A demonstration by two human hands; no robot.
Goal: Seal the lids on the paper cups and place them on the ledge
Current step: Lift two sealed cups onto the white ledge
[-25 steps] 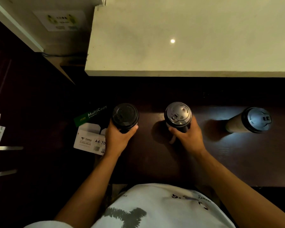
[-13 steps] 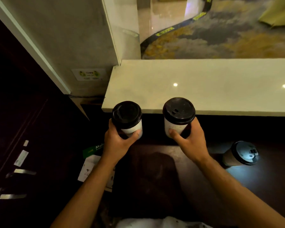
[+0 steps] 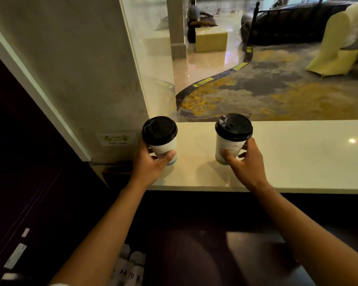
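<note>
L hand point(image 3: 148, 162) & R hand point(image 3: 246, 159), fingers wrapped round white black-lidded paper cups point(image 3: 160, 139) point(image 3: 232, 137), over pale stone ledge point(image 3: 298, 157).

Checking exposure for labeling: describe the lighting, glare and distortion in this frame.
Head view: dim foreground, brighter lobby beyond; a ceiling-light glare spot on the ledge; both paper cups, the left cup and right cup, cast soft shadows toward the camera; wide-angle bending slants the wall edges.
</note>
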